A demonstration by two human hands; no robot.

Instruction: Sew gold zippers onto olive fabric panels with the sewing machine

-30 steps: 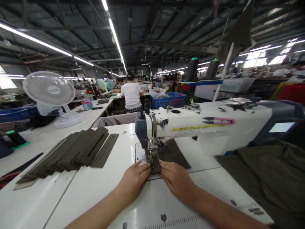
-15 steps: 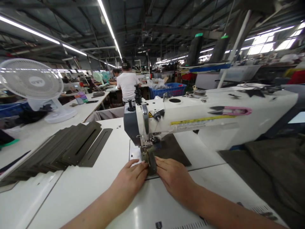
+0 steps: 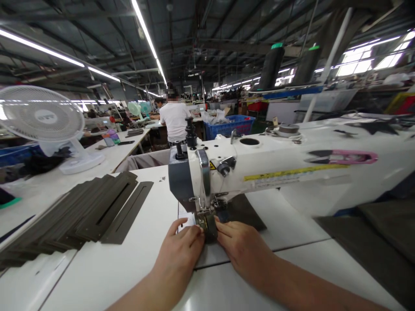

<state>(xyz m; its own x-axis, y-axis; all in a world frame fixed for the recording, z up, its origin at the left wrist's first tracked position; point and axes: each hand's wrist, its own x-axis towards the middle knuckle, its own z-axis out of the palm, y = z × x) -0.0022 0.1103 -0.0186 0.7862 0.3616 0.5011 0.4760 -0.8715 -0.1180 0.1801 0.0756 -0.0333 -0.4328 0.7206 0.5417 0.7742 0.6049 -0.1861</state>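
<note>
A white sewing machine (image 3: pixel 287 190) stands before me, its needle area low at the front left. Under it lies a small dark olive fabric piece (image 3: pixel 212 232), its near part raised toward me. My left hand (image 3: pixel 181 248) has its fingertips closed on the left edge of that piece, index finger bent beside the metal plate. From the other side, my right hand (image 3: pixel 241 242) presses its fingers together along the right edge. The thumbs are mostly hidden. A wider dark fabric panel (image 3: pixel 248 211) lies flat behind my right fingers, under the machine arm.
To the left lies an overlapping row of dark slotted panels (image 3: pixel 74 211), with one separate slotted panel (image 3: pixel 129 211) beside it. A white fan (image 3: pixel 45 116) stands further left. Pink-handled snips (image 3: pixel 353 156) rest on the machine. Dark cloth (image 3: pixel 366 246) lies at right; a person (image 3: pixel 176 119) sits beyond.
The view has shifted closer to the machine, which appears larger and further right. Both hands keep their places at the fabric piece; the left fingers look more bent.
</note>
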